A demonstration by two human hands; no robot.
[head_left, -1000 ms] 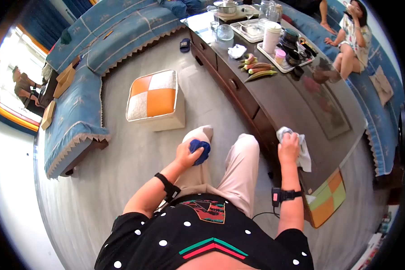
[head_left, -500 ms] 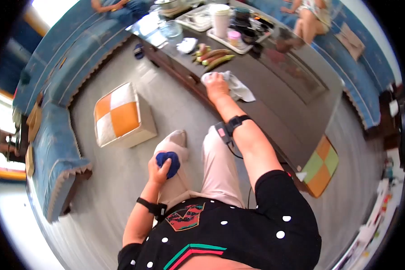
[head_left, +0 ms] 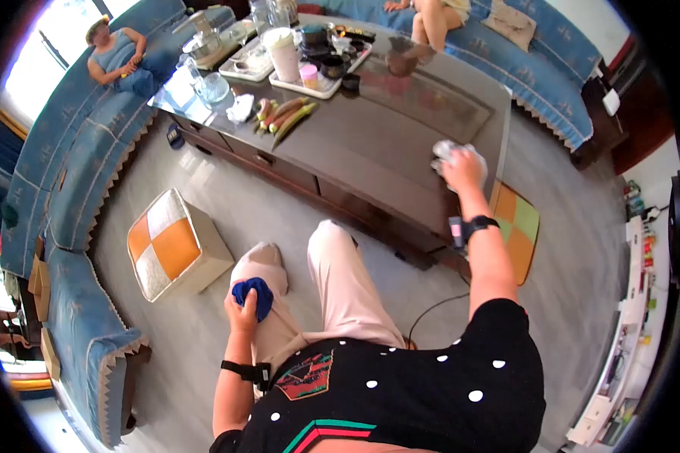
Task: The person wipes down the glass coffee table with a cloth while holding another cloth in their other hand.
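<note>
Right hand (head_left: 465,170) had just shifted the pale rag (head_left: 444,149) from beside the okra-like pods (head_left: 283,117) to the far right end of the table (head_left: 355,155). Rag lay on the tabletop, bunched under the palm, near the end edge and well apart from the pods. Right fingers were bent over it, apparently pressing; fingertips partly hidden, exact grip couldn't be told.

Left hand (head_left: 242,311) hadn't changed jobs: fingers closed around the blue cloth (head_left: 260,296), thumb over it, held above the left leg (head_left: 272,332), off the table. Whether it touched the leg, couldn't tell.

Meaning, as judged: rag work had moved to the bare end stretch, away from the pods, tissue (head_left: 240,109) and loaded tray (head_left: 321,94). Blue cloth played no part there.
</note>
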